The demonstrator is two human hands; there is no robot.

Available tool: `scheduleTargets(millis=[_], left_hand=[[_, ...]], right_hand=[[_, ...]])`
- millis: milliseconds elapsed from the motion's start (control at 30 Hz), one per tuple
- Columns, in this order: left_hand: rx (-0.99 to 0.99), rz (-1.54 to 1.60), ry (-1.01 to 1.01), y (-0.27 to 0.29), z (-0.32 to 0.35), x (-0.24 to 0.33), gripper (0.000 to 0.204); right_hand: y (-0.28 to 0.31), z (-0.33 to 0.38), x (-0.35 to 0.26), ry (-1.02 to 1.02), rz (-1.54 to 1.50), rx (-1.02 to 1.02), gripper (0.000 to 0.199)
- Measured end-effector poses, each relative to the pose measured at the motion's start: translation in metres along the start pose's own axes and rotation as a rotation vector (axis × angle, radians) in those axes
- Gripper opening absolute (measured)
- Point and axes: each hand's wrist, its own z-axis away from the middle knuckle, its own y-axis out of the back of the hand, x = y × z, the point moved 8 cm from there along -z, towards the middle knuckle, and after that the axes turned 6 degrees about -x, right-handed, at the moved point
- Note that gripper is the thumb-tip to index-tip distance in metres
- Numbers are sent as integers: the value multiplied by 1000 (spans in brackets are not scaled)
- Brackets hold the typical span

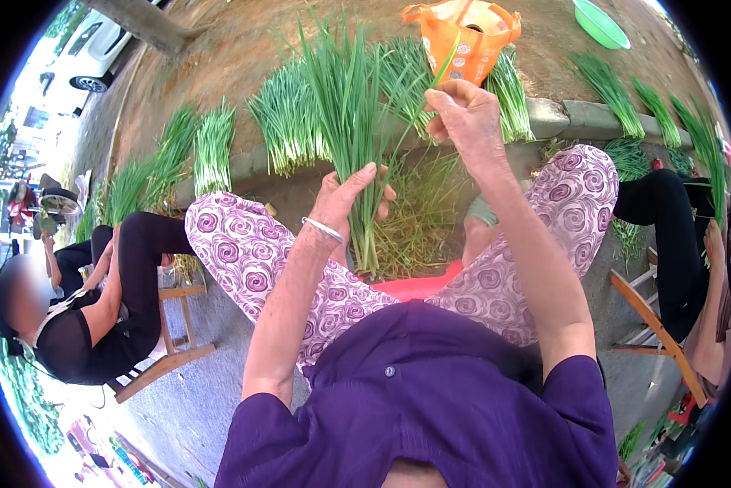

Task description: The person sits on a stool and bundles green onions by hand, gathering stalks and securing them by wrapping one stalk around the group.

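Observation:
A thick bunch of garlic chives (345, 98) stands nearly upright in front of me, green tips up and pale stems down. My left hand (353, 199), with a white bangle at its wrist, is closed around the lower stems. Higher and to the right, my right hand (469, 122) pinches a single long chive blade (410, 126) between thumb and fingers. That blade slants down toward the bunch; whether it is still part of it I cannot tell. Below lies a heap of loose, yellowing trimmings (422, 215) between my knees.
Sorted chive bundles (288, 118) lean along the stone curb (589, 118). An orange bag (467, 41) stands behind it, a green basin (601, 24) farther right. A pink-red plastic edge (418, 286) shows between my thighs. Co-workers sit on wooden stools (166, 358) at both sides.

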Motion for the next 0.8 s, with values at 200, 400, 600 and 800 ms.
scheduleTargets(millis=[200,400,600,800], left_hand=[[70,171,-9,15,-7,-6,24],[41,170,-49,21,-12,-4,24],[41,238,-76,18,-14,-1,17],[62,267,-181,39,-21,14,20]], right_hand=[[3,-1,3,17,-194,-16,17],[7,-5,5,26,-223,-18,15],[12,-6,6,42,-303,1,12],[17,-9,4,50,-405,14,9]])
